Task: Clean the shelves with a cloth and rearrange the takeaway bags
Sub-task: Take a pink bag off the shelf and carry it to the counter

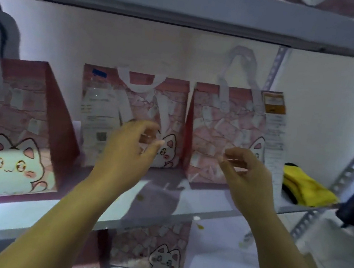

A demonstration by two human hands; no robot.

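Head view. White metal shelf (pixel 25 215), middle tier: three pink paper takeaway bags with cat print and white handles, upright in a row. The left bag (pixel 15 124) stands at the front edge; the middle bag (pixel 106 113) and right bag (pixel 218 121) stand side by side toward the back. One folded yellow cloth (pixel 306 189) lies at the right end. One lower bag (pixel 152 243) stands on the tier beneath. Left hand (pixel 130 141) is before the middle bag, right hand (pixel 247 172) before the right bag: fingers loosely curled, nothing held

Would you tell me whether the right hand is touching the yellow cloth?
Apart. The head view shows a white receipt strip between the right hand and the yellow cloth.
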